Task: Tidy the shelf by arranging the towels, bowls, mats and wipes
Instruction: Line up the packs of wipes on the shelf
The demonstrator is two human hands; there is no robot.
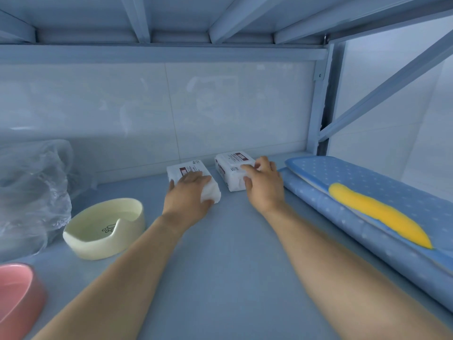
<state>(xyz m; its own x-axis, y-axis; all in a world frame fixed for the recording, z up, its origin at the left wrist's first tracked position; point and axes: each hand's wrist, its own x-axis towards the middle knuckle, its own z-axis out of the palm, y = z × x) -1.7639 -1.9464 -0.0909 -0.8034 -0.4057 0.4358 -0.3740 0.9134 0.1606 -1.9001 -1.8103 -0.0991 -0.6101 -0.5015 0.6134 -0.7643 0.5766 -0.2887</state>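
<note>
Two white packs of wipes lie side by side at the back of the blue shelf (pixel 220 278). My left hand (pixel 188 195) grips the left pack (pixel 186 171) from its near end. My right hand (pixel 264 185) holds the right pack (pixel 230 165), fingers curled over its near right corner. A cream bowl (pixel 105 229) with a paw print stands to the left. A pink bowl (pixel 17 298) sits at the near left corner. Blue dotted mats (pixel 367 190) with a yellow patch lie stacked along the right side.
A crumpled clear plastic bag (pixel 31 190) fills the far left. The white tiled wall (pixel 159 111) closes the back. The upper shelf's beams (pixel 161 52) hang low overhead, and a diagonal brace (pixel 382 92) crosses the right end.
</note>
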